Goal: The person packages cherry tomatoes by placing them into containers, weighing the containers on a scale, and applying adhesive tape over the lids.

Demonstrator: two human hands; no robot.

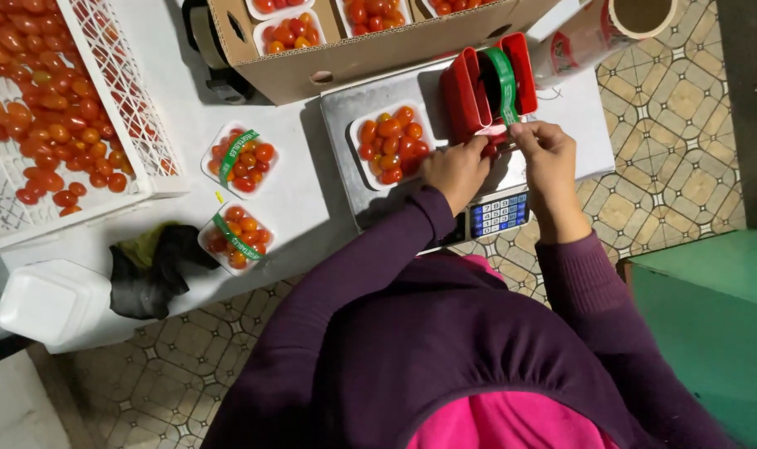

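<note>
My left hand (456, 170) and my right hand (546, 151) meet at the front edge of a red tape dispenser (482, 87) that carries a roll of green tape (503, 79). Both hands pinch the tape's end at the dispenser's mouth. The dispenser stands on the steel platform of a weighing scale (370, 204). A white tray of cherry tomatoes (391, 143) sits on the same platform, just left of my left hand.
Two white trays of tomatoes (241, 158) (235, 237) banded with green tape lie on the white table. A white crate of loose tomatoes (50, 108) stands at the left, a cardboard box of filled trays (353, 50) at the back. Black cloth (158, 266) lies near the table's front edge.
</note>
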